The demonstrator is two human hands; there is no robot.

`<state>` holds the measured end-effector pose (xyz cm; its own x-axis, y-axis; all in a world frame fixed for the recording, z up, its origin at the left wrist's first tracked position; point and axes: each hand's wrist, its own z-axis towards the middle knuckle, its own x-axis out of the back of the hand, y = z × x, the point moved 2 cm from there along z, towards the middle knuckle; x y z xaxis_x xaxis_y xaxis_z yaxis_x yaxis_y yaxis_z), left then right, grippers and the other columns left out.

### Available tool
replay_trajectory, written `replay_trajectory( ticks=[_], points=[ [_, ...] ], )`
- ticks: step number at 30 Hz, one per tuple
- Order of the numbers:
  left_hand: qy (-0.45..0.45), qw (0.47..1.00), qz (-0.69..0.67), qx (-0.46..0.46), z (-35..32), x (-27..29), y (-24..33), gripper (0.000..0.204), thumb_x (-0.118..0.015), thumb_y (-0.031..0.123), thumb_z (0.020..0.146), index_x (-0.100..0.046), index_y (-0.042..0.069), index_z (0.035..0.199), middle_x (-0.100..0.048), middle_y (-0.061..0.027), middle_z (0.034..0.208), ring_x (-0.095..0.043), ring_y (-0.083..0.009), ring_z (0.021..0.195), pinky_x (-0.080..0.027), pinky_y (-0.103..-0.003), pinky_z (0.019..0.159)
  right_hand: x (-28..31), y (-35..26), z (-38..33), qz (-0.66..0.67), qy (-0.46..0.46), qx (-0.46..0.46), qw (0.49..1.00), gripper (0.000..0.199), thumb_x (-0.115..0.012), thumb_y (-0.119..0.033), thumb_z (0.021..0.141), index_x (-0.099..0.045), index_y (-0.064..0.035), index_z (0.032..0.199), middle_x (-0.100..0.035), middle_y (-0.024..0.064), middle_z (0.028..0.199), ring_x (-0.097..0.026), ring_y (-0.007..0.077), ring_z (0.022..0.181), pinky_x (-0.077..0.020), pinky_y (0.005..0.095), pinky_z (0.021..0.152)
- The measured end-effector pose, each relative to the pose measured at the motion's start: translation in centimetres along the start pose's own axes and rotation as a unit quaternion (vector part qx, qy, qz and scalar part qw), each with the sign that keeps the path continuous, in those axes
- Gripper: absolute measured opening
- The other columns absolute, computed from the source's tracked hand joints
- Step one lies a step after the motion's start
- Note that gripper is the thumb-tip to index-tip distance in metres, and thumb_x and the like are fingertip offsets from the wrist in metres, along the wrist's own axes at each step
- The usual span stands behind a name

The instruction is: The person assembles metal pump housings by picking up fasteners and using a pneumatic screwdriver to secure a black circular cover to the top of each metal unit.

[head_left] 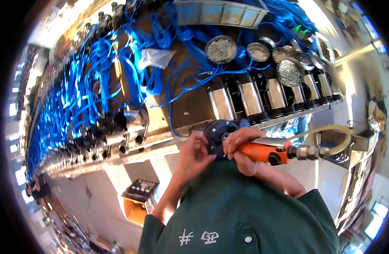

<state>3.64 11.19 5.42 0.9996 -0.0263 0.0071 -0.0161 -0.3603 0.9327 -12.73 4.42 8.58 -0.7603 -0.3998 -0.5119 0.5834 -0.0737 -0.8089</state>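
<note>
My right hand [241,146] grips an orange air-powered screwdriver [268,151], its tip pressed against the black round end cap of a pump [217,133] at the bench's front edge. A pale hose [334,135] loops off the tool's metal fitting to the right. My left hand [196,154] steadies the pump's black cap from the left, fingers curled on it. My green shirt [245,211] fills the lower middle.
A row of several silver-and-black pumps [266,95] stands on the bench. Metal bowls of screws [221,49] sit behind them. Blue cables [101,80] cover the bench's left. More pumps [118,127] lie at the left edge. A box of parts [139,190] sits on the floor.
</note>
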Motion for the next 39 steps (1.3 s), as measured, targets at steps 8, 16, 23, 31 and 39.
replay_trajectory(
  ticks=[8, 16, 23, 31, 39],
  points=[
    [0.103, 0.944, -0.312, -0.007, 7.4, 3.0, 3.5, 0.028, -0.052, -0.007, 0.080, -0.053, 0.002, 0.107, -0.057, -0.0099, 0.096, -0.055, -0.0187, 0.085, -0.045, -0.029, 0.074, 3.0, -3.1, 1.4, 0.072, 0.020, 0.034, 0.997, 0.044, -0.051, 0.012, 0.072, -0.049, -0.0017, 0.114, -0.057, 0.0112, 0.082, -0.058, 0.0158, 0.067, -0.0504, 0.0287, 0.061],
    [-0.117, 0.968, -0.212, 0.071, 24.7, -9.6, 7.5, 0.025, -0.045, -0.013, 0.083, -0.054, -0.008, 0.106, -0.060, -0.0207, 0.107, -0.061, -0.0313, 0.101, -0.049, -0.039, 0.095, 11.1, -6.3, -2.0, 0.043, 0.255, 0.159, 0.953, 0.041, -0.048, 0.008, 0.070, -0.044, -0.0016, 0.110, -0.056, 0.0119, 0.079, -0.056, 0.0184, 0.066, -0.0490, 0.0301, 0.059],
    [-0.193, 0.971, -0.137, 0.017, 30.9, -23.4, 7.4, 0.022, -0.057, -0.006, 0.086, -0.050, -0.008, 0.107, -0.063, -0.0220, 0.101, -0.067, -0.0313, 0.086, -0.057, -0.038, 0.079, 14.3, -6.7, -3.9, 0.040, 0.423, 0.166, 0.890, 0.040, -0.058, -0.007, 0.070, -0.046, -0.0019, 0.108, -0.053, 0.0110, 0.077, -0.051, 0.0180, 0.056, -0.0470, 0.0346, 0.057],
    [0.101, 0.971, 0.120, -0.180, 34.3, -8.4, 8.8, 0.015, -0.049, -0.008, 0.087, -0.054, -0.008, 0.101, -0.062, -0.0177, 0.086, -0.069, -0.0270, 0.074, -0.060, -0.032, 0.067, 19.4, -7.4, -5.1, 0.040, 0.473, 0.228, 0.850, 0.035, -0.056, -0.004, 0.070, -0.046, -0.0036, 0.104, -0.051, 0.0098, 0.075, -0.049, 0.0168, 0.054, -0.0470, 0.0331, 0.055],
    [0.004, 0.681, 0.573, -0.456, 37.6, -14.8, 8.4, 0.019, -0.070, 0.019, 0.066, -0.068, 0.005, 0.080, -0.063, -0.0163, 0.085, -0.059, -0.0349, 0.085, -0.046, -0.045, 0.077, 19.4, -5.5, -5.4, 0.038, 0.511, 0.199, 0.835, 0.046, -0.057, -0.005, 0.067, -0.046, -0.0011, 0.112, -0.053, 0.0112, 0.080, -0.050, 0.0176, 0.056, -0.0458, 0.0288, 0.053]
  ],
)
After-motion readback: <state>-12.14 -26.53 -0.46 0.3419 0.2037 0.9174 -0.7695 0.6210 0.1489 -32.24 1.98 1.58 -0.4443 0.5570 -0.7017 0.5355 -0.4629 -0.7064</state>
